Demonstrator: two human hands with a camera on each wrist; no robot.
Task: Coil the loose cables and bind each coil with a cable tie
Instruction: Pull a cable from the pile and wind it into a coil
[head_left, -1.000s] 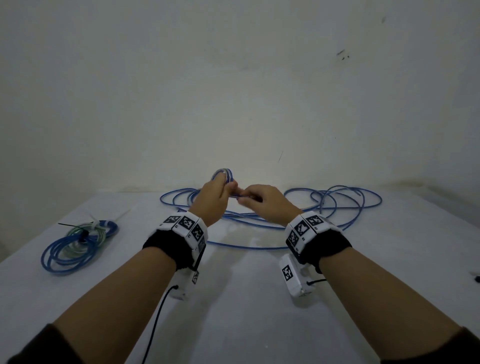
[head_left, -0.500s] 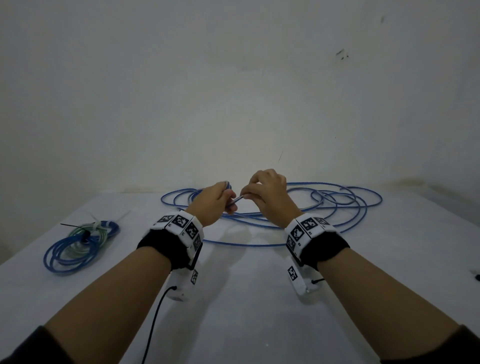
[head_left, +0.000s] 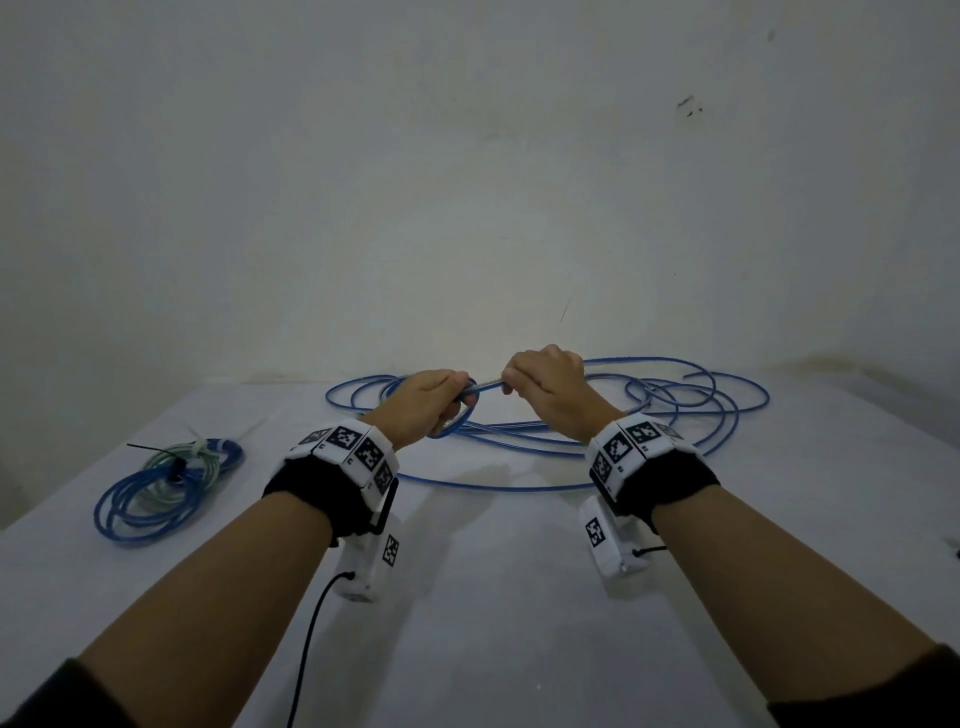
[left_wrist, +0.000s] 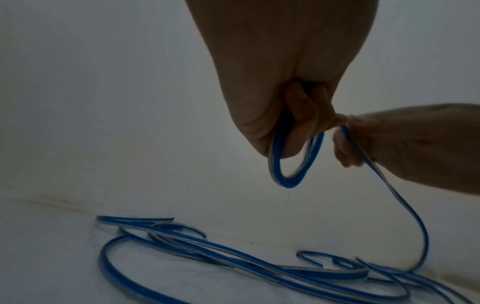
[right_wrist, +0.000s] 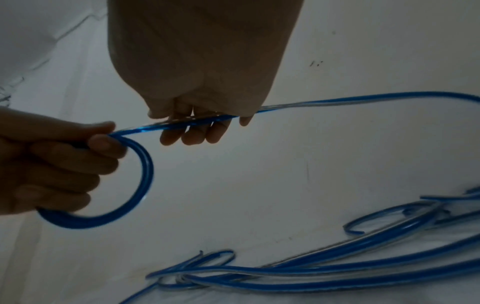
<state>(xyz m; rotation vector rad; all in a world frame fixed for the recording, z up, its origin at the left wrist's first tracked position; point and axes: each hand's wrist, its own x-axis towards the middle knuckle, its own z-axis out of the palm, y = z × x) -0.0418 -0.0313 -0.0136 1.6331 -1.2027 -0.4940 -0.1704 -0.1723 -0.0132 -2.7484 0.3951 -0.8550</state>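
A long blue cable (head_left: 519, 452) lies in loose loops on the white table (head_left: 493, 597) in front of me. My left hand (head_left: 431, 400) grips a small coil (left_wrist: 288, 176) of that cable, which hangs below its fist (right_wrist: 109, 214). My right hand (head_left: 550, 387) holds the strand (right_wrist: 197, 120) leading out of the coil, fingers curled round it, a short way right of the left hand. From there the strand runs on to the loose loops (left_wrist: 259, 265) on the table.
At the left of the table lies a bound bundle of blue and pale green cable (head_left: 166, 478) with a black tie and a white tie on it. A plain wall (head_left: 467, 182) rises behind the table. A small dark thing (head_left: 955, 545) shows at the right edge.
The hands have drawn apart and a straight length of cable now shows between them. The small coil that stood above the left hand a second ago now hangs below it.
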